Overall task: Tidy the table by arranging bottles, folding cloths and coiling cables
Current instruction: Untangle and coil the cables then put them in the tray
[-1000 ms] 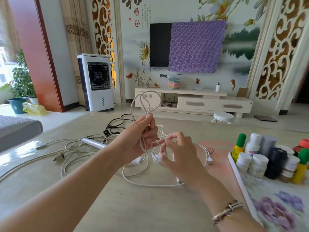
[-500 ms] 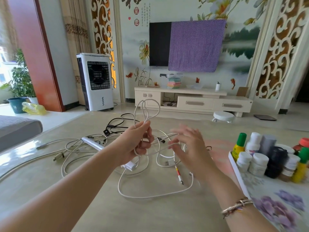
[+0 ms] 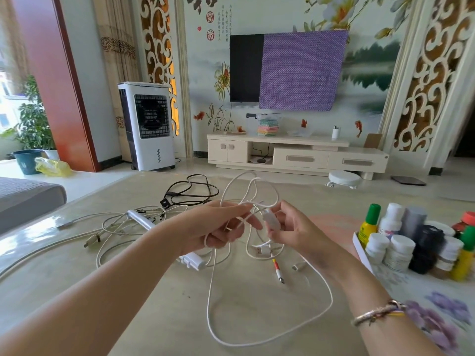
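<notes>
The left hand gripped loops of a white cable above the surface, while the right hand, just beside it, pinched the cable's small white plug end between thumb and fingers. More of the cable trailed below both hands in a wide loop on the surface. Beyond the left hand lay other tangled cables, and past the right hand stood a cluster of bottles.
</notes>
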Demonstrator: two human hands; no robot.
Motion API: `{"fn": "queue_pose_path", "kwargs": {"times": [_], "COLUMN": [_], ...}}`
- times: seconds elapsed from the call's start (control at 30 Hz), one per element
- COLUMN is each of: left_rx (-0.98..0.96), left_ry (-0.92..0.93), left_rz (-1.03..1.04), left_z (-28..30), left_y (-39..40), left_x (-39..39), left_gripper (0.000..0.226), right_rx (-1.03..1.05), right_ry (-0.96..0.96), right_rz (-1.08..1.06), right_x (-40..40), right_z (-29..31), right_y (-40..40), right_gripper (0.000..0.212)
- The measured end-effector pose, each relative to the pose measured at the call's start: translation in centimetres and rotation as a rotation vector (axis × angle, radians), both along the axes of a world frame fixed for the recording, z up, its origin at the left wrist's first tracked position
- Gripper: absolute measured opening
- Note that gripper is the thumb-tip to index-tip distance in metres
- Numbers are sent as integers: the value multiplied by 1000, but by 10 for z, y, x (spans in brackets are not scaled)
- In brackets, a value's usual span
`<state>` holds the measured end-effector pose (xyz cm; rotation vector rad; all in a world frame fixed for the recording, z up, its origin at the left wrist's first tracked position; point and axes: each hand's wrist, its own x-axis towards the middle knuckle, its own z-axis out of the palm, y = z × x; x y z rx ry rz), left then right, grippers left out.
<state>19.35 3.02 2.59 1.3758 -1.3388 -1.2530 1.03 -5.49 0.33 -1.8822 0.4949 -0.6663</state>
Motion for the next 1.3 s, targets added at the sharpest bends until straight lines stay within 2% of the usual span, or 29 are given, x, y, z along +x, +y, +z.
{"fn": "queue_pose_path", "kwargs": {"times": [0.13, 0.2, 0.27, 0.33, 0.43, 0.53, 0.6, 0.73, 0.97, 1.03, 1.1, 1.17, 1.3], "left_rx": [-74, -77, -62, -34, 33, 98, 92, -7, -86, -109, -138, -166, -214], "left_ry": [126, 153, 117, 31, -8, 21, 18, 54, 195, 220, 226, 145, 26], "left_rz": [43, 84, 131, 155, 99, 84, 67, 47, 126, 153, 195, 249, 246], "left_z": [5, 6, 6, 3, 1, -2, -2, 0, 4, 2, -2, -7, -13], "left_y": [0, 1, 1, 1, 1, 1, 2, 1, 0, -1, -3, -5, -8], "left_x": [1, 2, 3, 3, -1, -4, -5, -4, -4, -3, -4, -7, -18], "left_gripper": [31, 31, 33, 31, 19, 39, 41, 32, 26, 19, 10, 9, 12], "right_rx": [-41, 54, 219, 163, -197, -442, -549, -472, -539, -421, -126, 71, 232], "right_ry": [47, -97, -348, -463, -294, -136, -117, -191, 75, 55, -106, -248, -365], "right_rz": [-2, -40, -105, -187, -271, -269, -291, -377, -611, -542, -338, -203, -109], "right_x": [9, 12, 8, 3, 1, 7, 10, 9, -1, -4, -5, -3, -2], "right_z": [-11, -12, -7, -1, 0, -2, -2, -3, -7, -3, 4, 8, 13], "right_y": [-4, -8, -12, -16, -16, -9, -5, -5, -22, -25, -21, -16, -8], "right_gripper": [16, 9, 5, 9, 21, 15, 11, 10, 13, 20, 22, 21, 20]}}
